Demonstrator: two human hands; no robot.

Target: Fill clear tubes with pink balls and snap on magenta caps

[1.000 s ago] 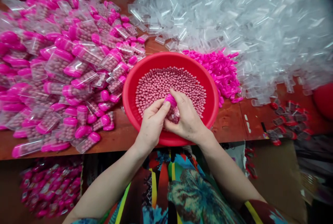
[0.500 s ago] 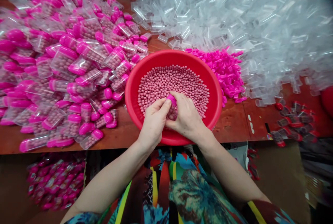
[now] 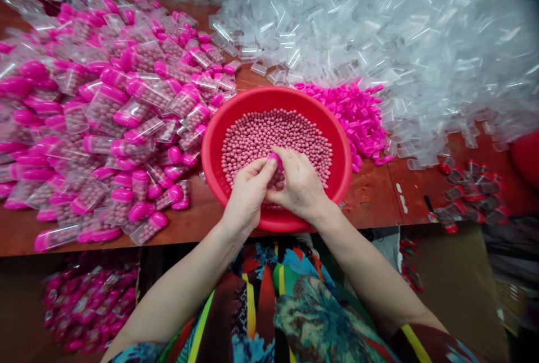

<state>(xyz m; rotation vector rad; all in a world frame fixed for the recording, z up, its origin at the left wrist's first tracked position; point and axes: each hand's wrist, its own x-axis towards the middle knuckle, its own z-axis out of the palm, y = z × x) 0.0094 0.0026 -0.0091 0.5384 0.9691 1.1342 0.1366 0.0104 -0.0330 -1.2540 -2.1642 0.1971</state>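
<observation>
Over the front of a red plastic basin (image 3: 207, 155), both hands close around one small clear container with a pink cap (image 3: 275, 162). My left hand (image 3: 248, 191) has its thumb pressed on the cap. My right hand (image 3: 301, 183) wraps the container from the other side, its fingers bent over the top. Most of the container's body is hidden by the fingers; a little of its see-through side shows between the palms. Below and behind the hands, a layer of small round pink beads (image 3: 273, 130) covers the basin's bottom.
Capped containers full of pink beads (image 3: 105, 104) are heaped at left. Loose pink caps (image 3: 353, 116) lie right of the basin, before a big pile of clear empty tubes (image 3: 379, 31). Red-capped containers (image 3: 471, 194) sit near the table's (image 3: 374, 200) right front edge. Pink packages (image 3: 88, 301) are below.
Both hands stay on the capped container over the basin, with only small finger movements; less of the pink cap shows now. The whole view has shifted slightly.
</observation>
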